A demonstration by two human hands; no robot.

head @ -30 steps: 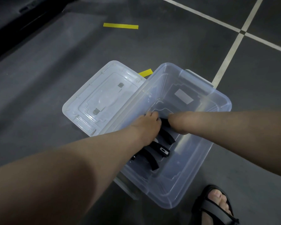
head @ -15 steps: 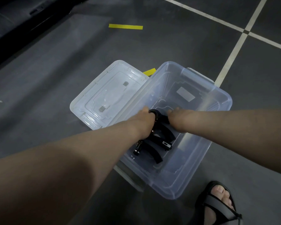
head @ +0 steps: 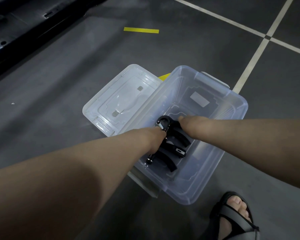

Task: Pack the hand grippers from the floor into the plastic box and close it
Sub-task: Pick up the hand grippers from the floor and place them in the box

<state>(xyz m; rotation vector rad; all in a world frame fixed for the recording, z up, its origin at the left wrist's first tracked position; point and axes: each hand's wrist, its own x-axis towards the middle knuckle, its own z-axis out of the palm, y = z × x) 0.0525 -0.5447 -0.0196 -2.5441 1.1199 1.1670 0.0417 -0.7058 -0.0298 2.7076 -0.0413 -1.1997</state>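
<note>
Both hands in plastic box (head: pixel 232 108): left hand (head: pixel 156 137) & right hand (head: pixel 189 123) fingers on hand grippers (head: pixel 171 144); grip can't tell.

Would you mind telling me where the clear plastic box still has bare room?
The clear plastic box is bare at its far end, by the white label, and at its near corner. The middle left is crowded: black hand grippers, left hand, right hand.
</note>
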